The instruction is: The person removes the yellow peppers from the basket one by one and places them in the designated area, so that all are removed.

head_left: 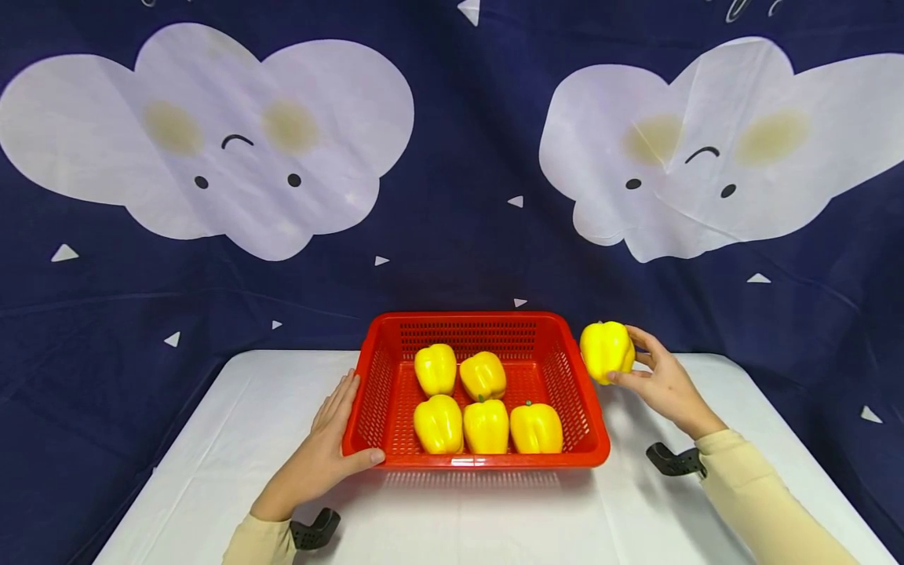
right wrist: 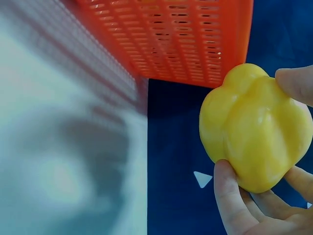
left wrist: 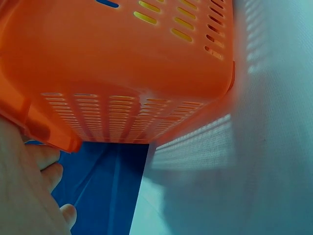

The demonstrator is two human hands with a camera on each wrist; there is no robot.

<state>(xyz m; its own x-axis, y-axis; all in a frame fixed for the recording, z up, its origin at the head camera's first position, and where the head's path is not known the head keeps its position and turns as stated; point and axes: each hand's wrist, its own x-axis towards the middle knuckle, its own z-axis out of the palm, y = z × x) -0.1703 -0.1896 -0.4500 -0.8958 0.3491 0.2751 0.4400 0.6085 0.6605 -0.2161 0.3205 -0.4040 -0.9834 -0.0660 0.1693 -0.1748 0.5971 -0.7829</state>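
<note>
A red plastic basket point(head_left: 452, 461) with slotted walls stands on the white table, and several yellow bell peppers point(head_left: 487, 426) lie inside it. My left hand point(head_left: 321, 447) rests on the basket's left side, fingers along the wall and thumb over the front corner of the rim. In the left wrist view, fingers point(left wrist: 51, 174) of that hand show beside the rim. Just outside the basket's right wall, my right hand point(head_left: 664, 388) holds another yellow bell pepper point(head_left: 606, 351) between thumb and fingers. The right wrist view shows this pepper point(right wrist: 257, 129) held above the table's level.
A white cloth covers the table point(head_left: 494, 518), whose far edge meets a dark blue curtain point(head_left: 466, 235) printed with clouds and small triangles. Black wrist mounts point(head_left: 315, 530) sit at both sleeves. The basket's right rim point(head_left: 589, 392) stands close beside the held pepper.
</note>
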